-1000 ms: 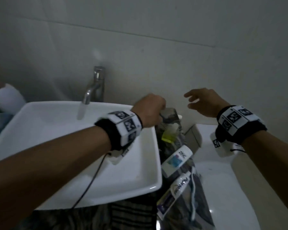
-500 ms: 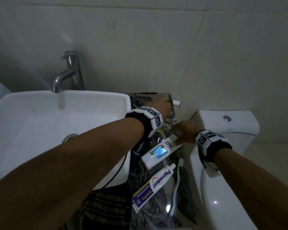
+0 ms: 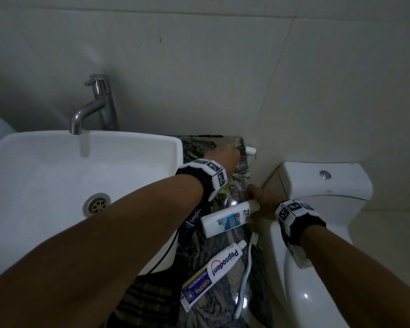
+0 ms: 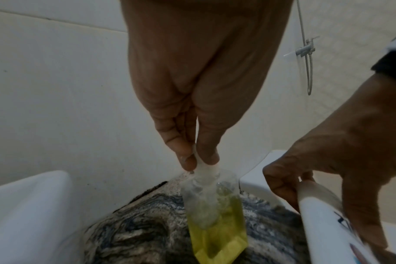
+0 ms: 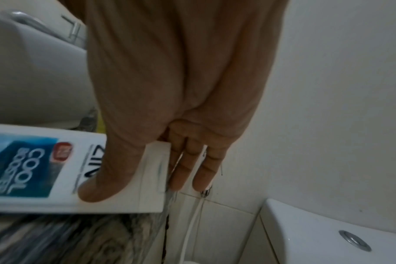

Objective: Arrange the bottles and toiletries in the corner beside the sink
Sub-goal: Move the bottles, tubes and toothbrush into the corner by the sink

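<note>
My left hand (image 4: 196,160) pinches the white pump top of a clear bottle (image 4: 215,210) with yellow liquid, standing on the marbled counter (image 3: 199,147) beside the sink (image 3: 57,176); in the head view that hand (image 3: 225,162) hides most of the bottle. My right hand (image 5: 147,180) grips the cap end of a white ZINC shampoo bottle (image 3: 225,220) lying flat, thumb on top, fingers beyond the cap. A Pepsodent toothpaste tube (image 3: 213,273) and a light blue toothbrush (image 3: 244,278) lie nearer me. A dark tube (image 3: 193,216) lies half under my left arm.
The white toilet tank (image 3: 322,183) and bowl stand right against the counter's right edge. A chrome faucet (image 3: 97,102) rises behind the sink. Tiled walls close the corner behind the counter. A dark striped cloth (image 3: 147,301) hangs at the counter's front.
The view has dropped and steadied on the counter. My right hand came down from mid-air onto the ZINC bottle's cap end. My left hand stays on the pump bottle in the corner.
</note>
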